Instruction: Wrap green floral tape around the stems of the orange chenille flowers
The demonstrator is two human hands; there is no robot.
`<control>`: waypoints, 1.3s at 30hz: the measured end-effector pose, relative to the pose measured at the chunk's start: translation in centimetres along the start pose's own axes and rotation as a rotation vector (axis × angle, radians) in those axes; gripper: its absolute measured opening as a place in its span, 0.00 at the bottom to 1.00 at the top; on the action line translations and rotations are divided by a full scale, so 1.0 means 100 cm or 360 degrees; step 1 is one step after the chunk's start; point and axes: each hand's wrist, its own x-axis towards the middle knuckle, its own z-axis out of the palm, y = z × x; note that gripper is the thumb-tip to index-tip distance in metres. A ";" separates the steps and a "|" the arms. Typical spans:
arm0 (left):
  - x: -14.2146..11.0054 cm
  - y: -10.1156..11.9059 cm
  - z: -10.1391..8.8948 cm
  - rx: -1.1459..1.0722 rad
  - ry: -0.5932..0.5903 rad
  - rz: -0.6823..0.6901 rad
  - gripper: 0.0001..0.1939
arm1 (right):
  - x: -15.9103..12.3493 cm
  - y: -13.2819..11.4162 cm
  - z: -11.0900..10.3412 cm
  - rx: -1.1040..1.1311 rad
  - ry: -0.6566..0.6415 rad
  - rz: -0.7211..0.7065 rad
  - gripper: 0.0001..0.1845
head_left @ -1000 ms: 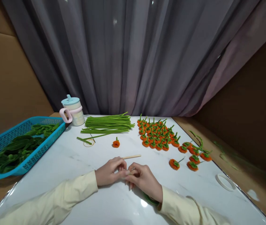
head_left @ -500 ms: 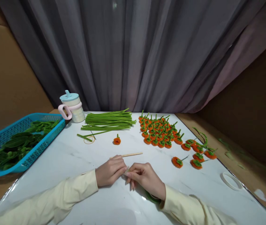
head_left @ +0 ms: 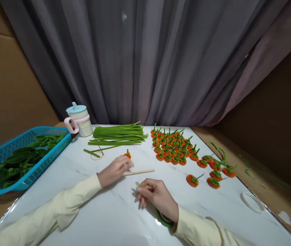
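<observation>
My left hand (head_left: 115, 169) hovers over the white table, its fingers stretched out and slightly blurred, with nothing visible in them. Just beyond its fingertips sits a single small orange fuzzy pipe-cleaner persimmon (head_left: 127, 155) with a green stem, partly covered by the hand. A thin wooden stick (head_left: 142, 172) lies right beside those fingers. Between thumb and forefinger, my right hand (head_left: 159, 195) pinches a small pale green strip (head_left: 137, 184), perhaps tape. A green ring (head_left: 166, 222) shows below the right wrist; whether it is worn or lying there I cannot tell.
Green pipe cleaners (head_left: 119, 134) lie in a bundle at the back. Many orange persimmons (head_left: 173, 147) stand grouped back right, several apart. A lidded cup (head_left: 83, 123) and a blue basket (head_left: 41, 162) of green leaf-like pieces are at left. A white ring (head_left: 251, 202) lies at right.
My left hand has come away from my right hand and moved up and left toward the lone persimmon, its fingers opening out. The right hand has stayed nearly in place with the pale strip.
</observation>
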 end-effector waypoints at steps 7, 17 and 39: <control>0.015 -0.039 -0.001 0.0097 0.0350 -0.0275 0.17 | 0.003 0.003 -0.002 0.0060 0.0006 -0.0027 0.26; -0.012 -0.006 0.006 -0.1363 -0.0138 -0.0516 0.12 | 0.000 -0.003 -0.002 -0.0026 -0.0031 -0.0062 0.24; -0.014 0.012 0.031 -0.2543 -0.0721 -0.0814 0.10 | -0.003 -0.003 -0.004 0.0028 -0.0215 -0.0095 0.20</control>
